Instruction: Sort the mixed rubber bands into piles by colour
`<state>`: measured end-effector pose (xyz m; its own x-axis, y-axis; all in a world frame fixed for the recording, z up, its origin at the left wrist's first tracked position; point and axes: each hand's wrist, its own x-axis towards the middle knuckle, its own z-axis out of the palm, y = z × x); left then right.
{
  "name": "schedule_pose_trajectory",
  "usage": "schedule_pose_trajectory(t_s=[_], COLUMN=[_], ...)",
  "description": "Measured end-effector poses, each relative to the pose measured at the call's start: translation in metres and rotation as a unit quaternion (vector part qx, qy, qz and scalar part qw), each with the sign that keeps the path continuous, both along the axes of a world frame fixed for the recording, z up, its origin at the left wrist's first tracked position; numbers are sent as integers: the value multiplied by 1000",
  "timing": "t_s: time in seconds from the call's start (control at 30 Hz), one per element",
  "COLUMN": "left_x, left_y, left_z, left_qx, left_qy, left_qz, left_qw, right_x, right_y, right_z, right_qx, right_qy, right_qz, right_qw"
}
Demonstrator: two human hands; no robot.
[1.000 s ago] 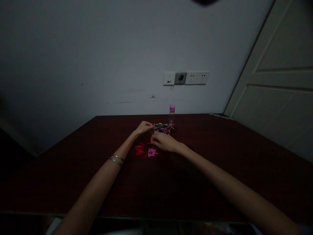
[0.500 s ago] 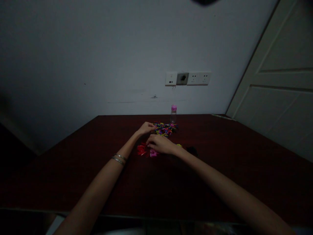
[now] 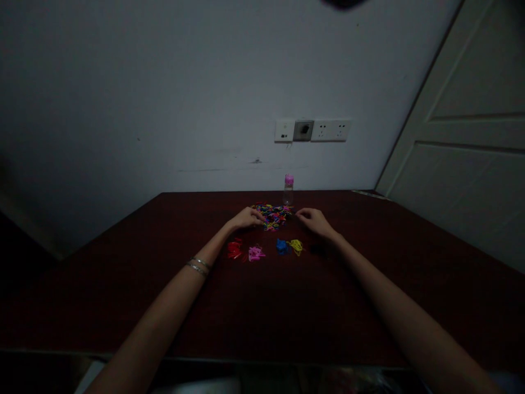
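Note:
A mixed pile of small colourful rubber bands (image 3: 274, 216) lies towards the back of the table. My left hand (image 3: 247, 218) is at the pile's left edge, its fingers bent together by the bands; whatever they grip is too small to make out. At the right edge, my right hand (image 3: 314, 220) has thumb and fingers pinched, and their contents cannot be made out. Nearer to me are separate heaps of red bands (image 3: 235, 250), pink bands (image 3: 256, 253), blue bands (image 3: 282, 247) and yellow bands (image 3: 296, 247). A dark patch beside the yellow heap is hard to distinguish.
A clear bottle with a pink cap (image 3: 289, 190) stands behind the pile, close to the wall. Wall sockets (image 3: 329, 130) are above the dark red table (image 3: 262, 306). A pale panelled door (image 3: 459, 158) rises on the right.
My right hand has moved from above the red and pink heaps to the right edge of the mixed pile, uncovering the blue and yellow heaps. My left hand has shifted slightly right.

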<state>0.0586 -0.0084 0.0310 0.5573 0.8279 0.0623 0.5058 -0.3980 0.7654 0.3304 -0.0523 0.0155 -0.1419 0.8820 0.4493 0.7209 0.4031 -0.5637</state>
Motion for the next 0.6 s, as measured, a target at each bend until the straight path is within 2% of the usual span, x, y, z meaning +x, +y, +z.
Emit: schedule_pose_trajectory(t_s=[0.07, 0.27, 0.6], left_x=[2, 6, 7], left_y=[-4, -5, -4], left_z=[0, -6, -5], left_qx=[5, 57, 119], left_qy=[18, 61, 46], left_qz=[-12, 18, 60], left_qw=[1000, 996, 990], right_x=[7, 18, 17], right_y=[2, 4, 4], right_z=[-5, -11, -12], right_qx=[-12, -8, 4], right_qy=[-4, -10, -3], right_qz=[-15, -39, -41], right_qw=[1000, 999, 999])
